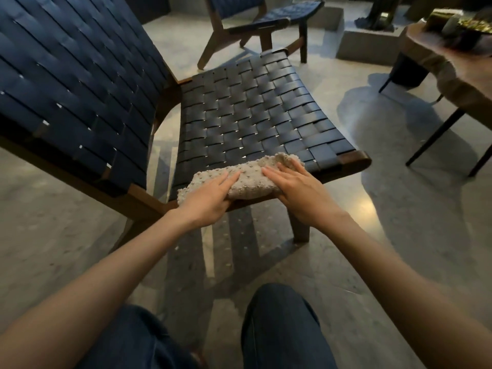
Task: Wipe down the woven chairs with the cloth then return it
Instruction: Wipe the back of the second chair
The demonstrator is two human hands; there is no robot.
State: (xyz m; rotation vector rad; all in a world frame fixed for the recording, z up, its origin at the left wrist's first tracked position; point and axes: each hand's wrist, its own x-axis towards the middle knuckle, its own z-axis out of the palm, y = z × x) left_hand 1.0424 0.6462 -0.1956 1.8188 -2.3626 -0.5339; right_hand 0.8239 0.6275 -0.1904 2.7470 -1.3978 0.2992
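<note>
Backrest (74,83) rises left of the seat (253,110), no hand on it.

Left hand (210,198) is at the seat's front edge, left part. Its grip is released: the fingers are straight and flat on the cloth (250,179), pressing rather than grasping. Likely it's pinning that end so the cloth doesn't slide off the rail.

The cloth lies on the seat's front edge and drapes a bit over the rail. Its long axis runs along that edge, side to side, and the right end is bunched up. Laid broadside like this it covers more weave per stroke, and I'd guess the sweep goes toward the seat's back.

Second chair (255,22) sits well behind the seat and judging from here is not yet reached.

Right hand (300,193) is at the seat's front edge, right part. Its grip is also released, palm down and fingers extended on the cloth. Two flat palms spread the pressure evenly.

Counter (436,65) is right of the seat, well apart. Can't tell whether the cloth returns there.
</note>
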